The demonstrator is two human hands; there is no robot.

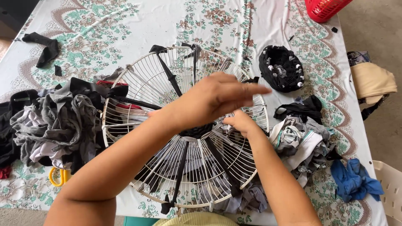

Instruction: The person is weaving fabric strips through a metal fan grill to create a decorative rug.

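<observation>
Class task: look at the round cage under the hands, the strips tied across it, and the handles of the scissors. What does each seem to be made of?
Round cage: apparently metal wire, painted cream; thin rigid spokes and rings. Black strips: soft, probably knit fabric; they bend and knot around the wire. Scissors handles: likely plastic; smooth, bright yellow loops.

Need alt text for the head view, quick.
Two bare hands work over a round white wire fan guard with black fabric strips tied across it: left hand spread flat above, right hand pinching at the centre. Fabric scraps and yellow scissors lie alongside on a floral tablecloth.
</observation>
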